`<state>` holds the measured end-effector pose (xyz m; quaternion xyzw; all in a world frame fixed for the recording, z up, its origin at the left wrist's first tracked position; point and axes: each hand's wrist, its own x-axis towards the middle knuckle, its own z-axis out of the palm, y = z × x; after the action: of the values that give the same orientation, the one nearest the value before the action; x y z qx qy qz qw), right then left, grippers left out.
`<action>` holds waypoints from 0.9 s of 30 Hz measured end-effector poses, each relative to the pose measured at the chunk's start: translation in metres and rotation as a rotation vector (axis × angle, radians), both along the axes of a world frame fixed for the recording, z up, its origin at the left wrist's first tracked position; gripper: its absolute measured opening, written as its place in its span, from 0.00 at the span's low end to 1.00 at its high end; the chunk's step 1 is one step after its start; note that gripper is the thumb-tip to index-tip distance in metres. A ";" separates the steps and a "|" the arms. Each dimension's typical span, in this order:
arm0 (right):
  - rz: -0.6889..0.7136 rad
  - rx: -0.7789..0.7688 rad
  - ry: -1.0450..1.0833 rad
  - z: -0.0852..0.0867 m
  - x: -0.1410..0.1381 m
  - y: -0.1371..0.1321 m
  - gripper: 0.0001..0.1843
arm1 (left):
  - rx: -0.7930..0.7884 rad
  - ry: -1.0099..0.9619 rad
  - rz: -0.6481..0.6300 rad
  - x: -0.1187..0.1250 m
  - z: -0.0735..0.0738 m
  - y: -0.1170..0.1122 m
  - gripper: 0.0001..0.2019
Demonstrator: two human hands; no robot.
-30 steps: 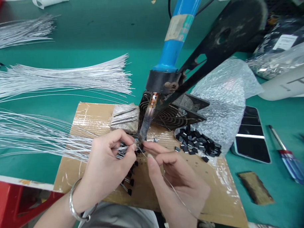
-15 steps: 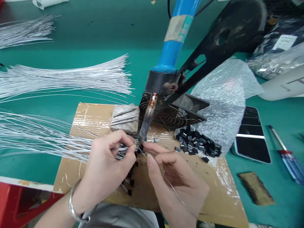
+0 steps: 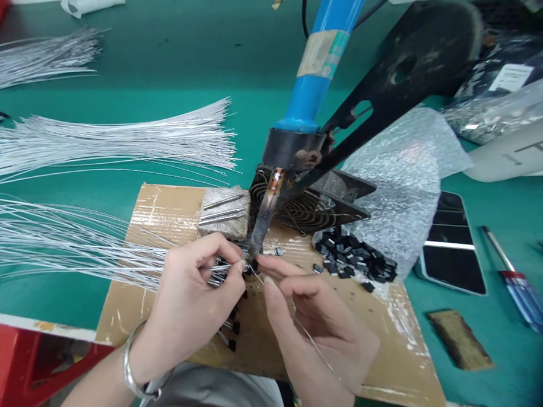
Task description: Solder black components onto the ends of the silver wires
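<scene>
Thumb and forefinger of my left hand (image 3: 203, 283) pinch the end of a thin white wire beside the tip of a soldering iron (image 3: 264, 218). My right hand (image 3: 318, 320) is closed on a thin strand of solder wire (image 3: 319, 351), which trails back across the palm. Its far end points at the iron's tip, where both hands meet. The iron, with a blue handle (image 3: 310, 95), is clamped in a black stand (image 3: 396, 74) and slants downward. Under my left hand lie white wires (image 3: 135, 264) with black ends; the joint itself is mostly hidden by my fingertips.
Cardboard (image 3: 383, 342) covers the work spot. Small black connectors (image 3: 356, 254) are heaped at right near bubble wrap (image 3: 395, 181). A fan (image 3: 298, 211) sits behind the iron, next to a pad (image 3: 225, 214) with metal rods. Further right are a phone (image 3: 453, 244) and a screwdriver (image 3: 519, 284).
Both hands keep their grips at the iron's tip, with hardly any motion. The whole view has shifted very slightly.
</scene>
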<state>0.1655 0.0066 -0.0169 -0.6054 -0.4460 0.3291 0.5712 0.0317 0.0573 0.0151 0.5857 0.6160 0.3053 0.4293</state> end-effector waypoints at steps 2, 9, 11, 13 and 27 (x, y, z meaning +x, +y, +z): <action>-0.017 -0.014 0.010 0.000 -0.001 0.000 0.11 | 0.004 0.002 0.001 0.000 0.000 0.000 0.07; -0.002 0.010 0.011 -0.002 0.000 -0.001 0.10 | -0.002 0.009 -0.004 0.001 0.000 0.001 0.08; -0.009 0.001 0.023 -0.002 -0.001 -0.001 0.10 | -0.008 0.011 -0.003 0.000 0.000 0.001 0.08; -0.027 -0.013 0.034 -0.001 -0.002 -0.001 0.11 | -0.009 0.004 0.001 0.000 0.000 0.001 0.08; -0.030 -0.018 0.006 -0.002 -0.002 -0.002 0.11 | 0.011 0.000 -0.015 0.000 0.000 0.001 0.07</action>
<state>0.1638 0.0048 -0.0186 -0.6159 -0.4323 0.3264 0.5720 0.0320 0.0581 0.0151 0.5928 0.6100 0.3054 0.4281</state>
